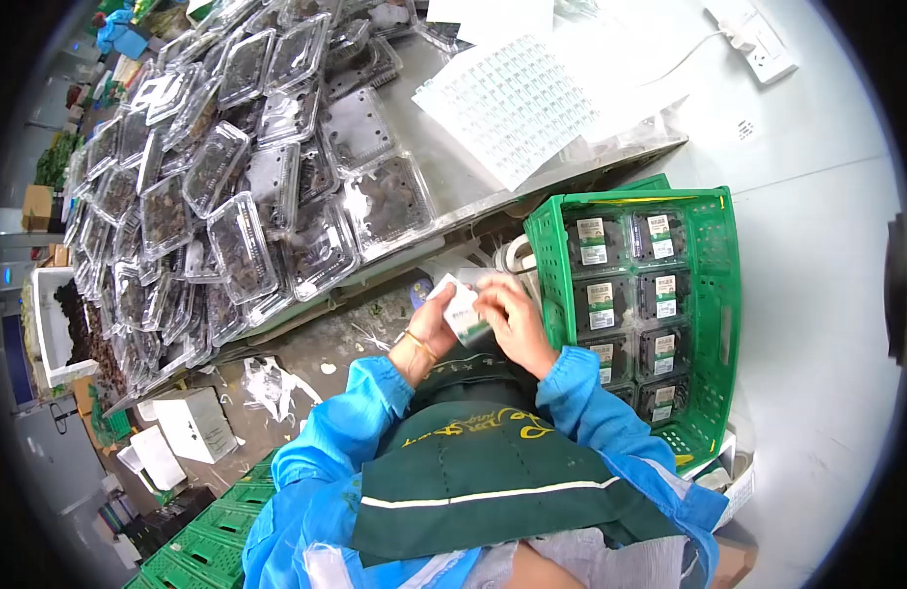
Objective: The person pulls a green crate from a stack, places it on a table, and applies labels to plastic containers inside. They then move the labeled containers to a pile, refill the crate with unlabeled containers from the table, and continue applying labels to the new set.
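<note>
Close in front of the dark green apron, my left hand (429,329) grips a clear plastic box (463,312) with a white label on it. My right hand (512,319) is at the box's right side, its bent fingers on the label's edge. Part of the box is hidden by my fingers. To the right, a green crate (714,324) holds several labelled clear boxes in two columns. On the metal table, a sheet of labels (517,103) lies beyond my hands.
A large heap of clear boxes with dark contents (247,245) covers the table's left part. A power strip (763,49) is at the upper right. White foam boxes (193,425) and plastic scraps (274,388) lie on the floor. Green crates (203,540) stand at the lower left.
</note>
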`<state>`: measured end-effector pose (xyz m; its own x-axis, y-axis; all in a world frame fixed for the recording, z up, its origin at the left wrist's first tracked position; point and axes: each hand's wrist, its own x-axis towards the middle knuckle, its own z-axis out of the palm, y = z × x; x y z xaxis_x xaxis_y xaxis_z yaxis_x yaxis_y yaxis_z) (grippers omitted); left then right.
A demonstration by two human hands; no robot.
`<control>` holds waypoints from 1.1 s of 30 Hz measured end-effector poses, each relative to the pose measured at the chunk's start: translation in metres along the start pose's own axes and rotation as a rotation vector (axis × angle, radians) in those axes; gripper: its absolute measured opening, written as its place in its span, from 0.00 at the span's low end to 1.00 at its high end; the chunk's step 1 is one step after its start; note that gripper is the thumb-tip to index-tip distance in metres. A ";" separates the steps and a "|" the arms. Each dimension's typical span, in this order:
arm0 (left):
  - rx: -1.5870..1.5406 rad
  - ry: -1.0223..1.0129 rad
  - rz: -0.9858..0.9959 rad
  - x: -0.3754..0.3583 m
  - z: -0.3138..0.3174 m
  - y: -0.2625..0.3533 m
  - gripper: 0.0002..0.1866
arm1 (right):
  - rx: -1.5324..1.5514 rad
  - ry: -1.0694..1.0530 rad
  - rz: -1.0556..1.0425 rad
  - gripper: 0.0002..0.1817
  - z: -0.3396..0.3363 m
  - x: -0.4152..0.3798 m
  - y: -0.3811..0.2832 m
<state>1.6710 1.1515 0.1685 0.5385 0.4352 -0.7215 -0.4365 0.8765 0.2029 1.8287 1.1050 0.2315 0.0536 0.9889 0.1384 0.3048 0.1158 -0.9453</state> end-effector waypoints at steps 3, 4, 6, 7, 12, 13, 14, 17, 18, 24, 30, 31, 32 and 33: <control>0.053 0.115 -0.018 0.027 -0.001 0.014 0.18 | 0.003 0.139 0.207 0.03 0.015 0.030 0.023; 0.067 0.108 0.003 0.046 -0.011 0.016 0.20 | -0.058 0.205 0.166 0.03 0.019 0.044 0.033; 0.059 0.068 0.005 0.072 -0.017 0.023 0.19 | -0.134 0.324 0.131 0.03 0.027 0.071 0.060; 0.040 0.067 0.005 0.075 -0.010 0.027 0.19 | -0.149 0.378 0.136 0.03 0.029 0.085 0.063; 0.416 0.302 0.098 0.049 -0.005 0.028 0.26 | -0.294 0.278 0.337 0.10 0.021 0.111 0.065; 0.704 0.287 0.294 0.044 -0.018 0.022 0.23 | -0.295 0.281 0.329 0.10 0.020 0.112 0.063; 0.777 0.183 0.418 0.020 -0.005 0.023 0.22 | -0.400 0.308 0.309 0.13 0.019 0.111 0.061; 1.151 0.061 0.715 -0.017 0.051 0.066 0.21 | -0.583 0.301 0.383 0.22 0.009 0.111 0.048; 1.106 0.090 0.868 -0.017 0.080 0.086 0.19 | -0.551 0.288 0.372 0.22 0.007 0.109 0.048; 0.660 0.366 0.759 0.131 0.130 0.206 0.47 | -0.333 0.194 0.214 0.17 -0.011 0.150 0.029; 0.589 0.322 0.922 0.204 0.114 0.238 0.32 | -0.607 0.110 -0.438 0.16 -0.033 0.292 0.035; 0.547 0.245 1.005 0.201 0.114 0.233 0.27 | -0.603 0.105 -0.435 0.16 -0.030 0.310 0.036; 0.522 0.252 1.046 0.198 0.117 0.230 0.23 | -0.639 0.051 -0.475 0.16 -0.026 0.326 0.036; 0.521 0.258 1.043 0.191 0.121 0.230 0.23 | -0.676 -0.002 -0.514 0.15 -0.024 0.339 0.040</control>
<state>1.7608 1.4606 0.1573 -0.0886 0.9848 -0.1492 -0.2002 0.1291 0.9712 1.8814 1.4424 0.2477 -0.2490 0.8285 0.5015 0.7934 0.4715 -0.3850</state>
